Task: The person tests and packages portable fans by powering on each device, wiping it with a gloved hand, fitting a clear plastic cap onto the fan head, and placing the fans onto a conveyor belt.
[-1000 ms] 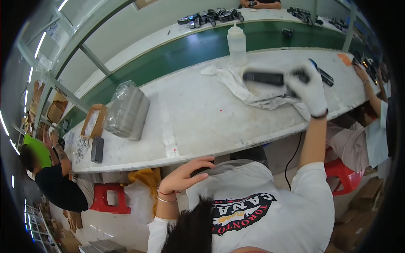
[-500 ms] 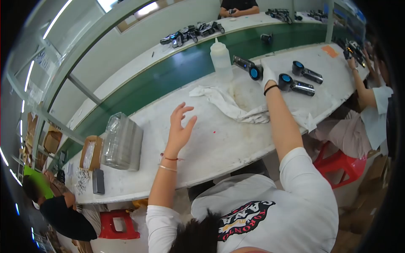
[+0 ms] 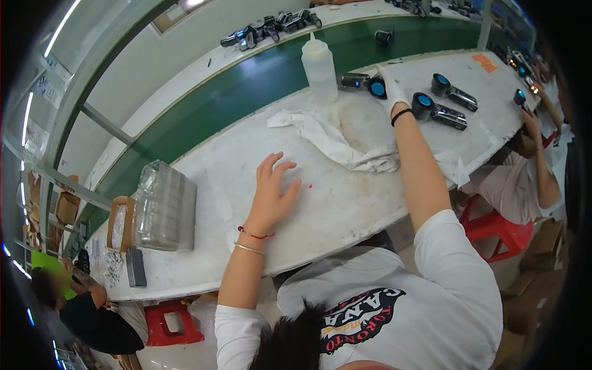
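Observation:
My left hand (image 3: 273, 190) is bare and hovers over the white table (image 3: 228, 203), fingers apart, nothing in it. At the far side, my right hand (image 3: 393, 89) wears a white glove and touches a black device with a blue disc (image 3: 364, 83); how its fingers sit there is hard to make out. Two similar devices, a nearer one (image 3: 447, 116) and a farther one (image 3: 461, 97), lie to the right of my right wrist. A crumpled white cloth (image 3: 333, 145) lies between my hands. Behind it stands a translucent squeeze bottle (image 3: 319, 69).
At the left are a stack of clear plastic trays (image 3: 163, 209), a cardboard box (image 3: 119, 223) and a dark grey block (image 3: 136, 268). Beyond the table runs a green belt (image 3: 246, 77), with one device (image 3: 383, 37) on it. Co-workers sit at both sides.
The right hand has carried the device from above the cloth to the table's far side. My left hand has risen from near my body to over the table. The view has shifted.

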`<action>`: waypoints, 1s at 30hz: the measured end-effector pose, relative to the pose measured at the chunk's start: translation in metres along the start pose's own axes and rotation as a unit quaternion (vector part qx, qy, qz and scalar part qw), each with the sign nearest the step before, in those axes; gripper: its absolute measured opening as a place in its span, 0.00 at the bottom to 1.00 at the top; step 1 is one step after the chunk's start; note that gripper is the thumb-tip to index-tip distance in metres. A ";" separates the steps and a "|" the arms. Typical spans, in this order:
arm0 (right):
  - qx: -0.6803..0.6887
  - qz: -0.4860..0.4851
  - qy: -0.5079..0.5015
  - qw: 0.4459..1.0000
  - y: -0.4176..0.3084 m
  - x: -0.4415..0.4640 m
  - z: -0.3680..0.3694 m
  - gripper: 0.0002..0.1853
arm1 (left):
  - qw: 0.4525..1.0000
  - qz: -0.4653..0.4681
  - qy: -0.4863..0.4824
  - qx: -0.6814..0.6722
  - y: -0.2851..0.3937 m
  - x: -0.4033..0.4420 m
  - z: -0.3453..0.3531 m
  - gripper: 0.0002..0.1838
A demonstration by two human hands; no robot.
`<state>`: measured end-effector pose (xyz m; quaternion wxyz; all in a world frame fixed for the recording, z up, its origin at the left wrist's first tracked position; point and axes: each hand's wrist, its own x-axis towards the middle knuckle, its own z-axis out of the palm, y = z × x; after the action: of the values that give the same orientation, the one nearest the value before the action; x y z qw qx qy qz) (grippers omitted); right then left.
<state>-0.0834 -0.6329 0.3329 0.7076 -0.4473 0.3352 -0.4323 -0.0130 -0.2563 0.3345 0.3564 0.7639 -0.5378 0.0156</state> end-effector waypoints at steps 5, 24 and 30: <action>-0.131 -0.142 -0.033 0.981 0.013 -0.002 -0.001 0.35 | 1.000 0.006 -0.005 0.000 0.002 -0.002 -0.002 0.18; -0.364 -0.245 0.036 0.898 0.023 0.007 -0.009 0.36 | 0.998 -0.007 -0.062 -0.012 -0.002 -0.005 -0.003 0.18; -0.410 -0.220 0.051 0.884 0.028 0.013 -0.012 0.35 | 0.997 0.018 -0.072 0.020 -0.008 -0.006 0.001 0.18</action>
<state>-0.0796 -0.6420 0.3015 0.3295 -0.7373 0.4107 -0.4232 -0.0092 -0.2503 0.3273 0.3016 0.7603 -0.5749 -0.0222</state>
